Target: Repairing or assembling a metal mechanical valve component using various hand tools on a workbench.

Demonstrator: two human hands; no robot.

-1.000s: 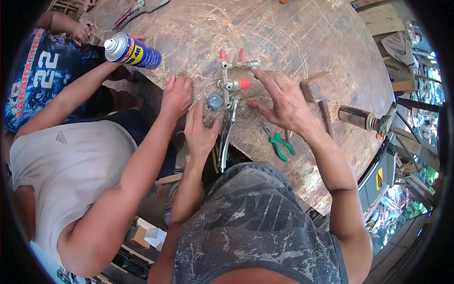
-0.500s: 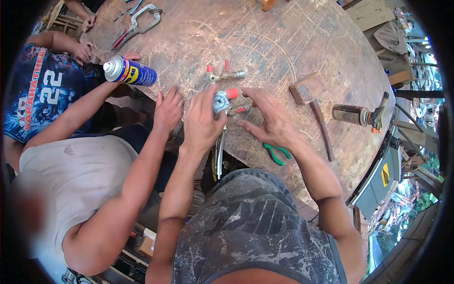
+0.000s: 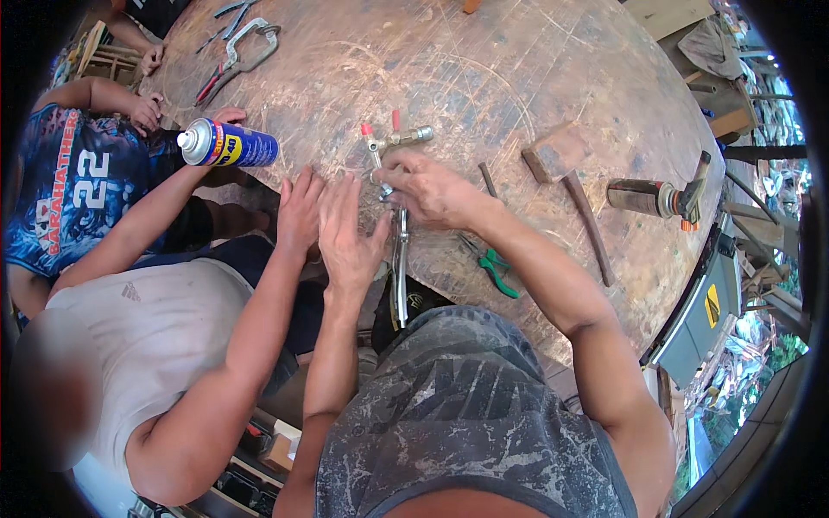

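- Far L from where I stand: co-worker in a blue patterned jersey (image 3: 73, 186), arms at the edge of the tabletop (image 3: 466, 78).
- Next, a blue spray can (image 3: 250, 148); a locking C-clamp (image 3: 245, 66) lies beyond it, nr the far L rim.
- Co-worker in the pale shirt (image 3: 177, 302): one hand (image 3: 300, 211) at the table edge, just beside the worker's own L hand.
- Worker's L hand (image 3: 347, 246): fingers wide, thumb apart, nothing in it that I can see.
- Brass valve fitting (image 3: 375, 159), w/ red caps: on the tabletop, in front of the worker, its lower part hidden under the R hand.
- Locking pliers (image 3: 400, 285): just below the fitting, handles toward the worker (can't see if they bite on it, R hand's in the way).
- R hand (image 3: 432, 190): fingers narrow, drawn in at the fitting's middle; gripping or only touching, can't tell.
- Step in hand, I'd judge: handling the fitting's mid part w/ the R hand, L idle alongside. Next move prob. calls for a firm R grip, w/ the L hand steadying the pliers or fitting.
- To the R: green-handled pliers (image 3: 499, 274), thin dark rod (image 3: 488, 180), blocky hammer (image 3: 556, 155), then a torch canister (image 3: 641, 198) nr the R rim.
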